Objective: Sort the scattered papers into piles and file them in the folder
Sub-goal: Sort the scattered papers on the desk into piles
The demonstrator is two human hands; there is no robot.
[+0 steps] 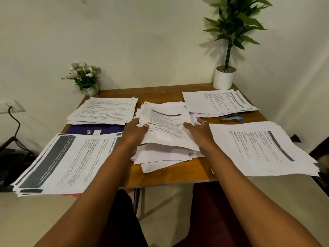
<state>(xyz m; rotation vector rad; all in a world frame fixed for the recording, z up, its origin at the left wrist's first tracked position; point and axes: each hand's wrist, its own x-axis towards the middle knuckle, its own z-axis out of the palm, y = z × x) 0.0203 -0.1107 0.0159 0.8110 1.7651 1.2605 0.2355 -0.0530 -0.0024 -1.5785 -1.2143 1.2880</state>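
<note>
A loose heap of scattered papers [165,154] lies in the middle of the wooden table [178,173]. Its top printed sheet [165,125] is lifted a little; my left hand [135,131] pinches the sheet's left edge with the thumb on top. My right hand [199,129] rests with relaxed fingers on the sheet's right side. Sorted piles lie around: near left [62,163], far left [105,111], far right [219,100], near right [263,147]. A purple folder [99,130] peeks out between the two left piles.
A blue-tipped stapler [231,119] lies between the two right piles. A small flower pot [87,79] stands at the back left corner, a tall plant in a white pot [225,77] at the back right. The near piles overhang the table edges.
</note>
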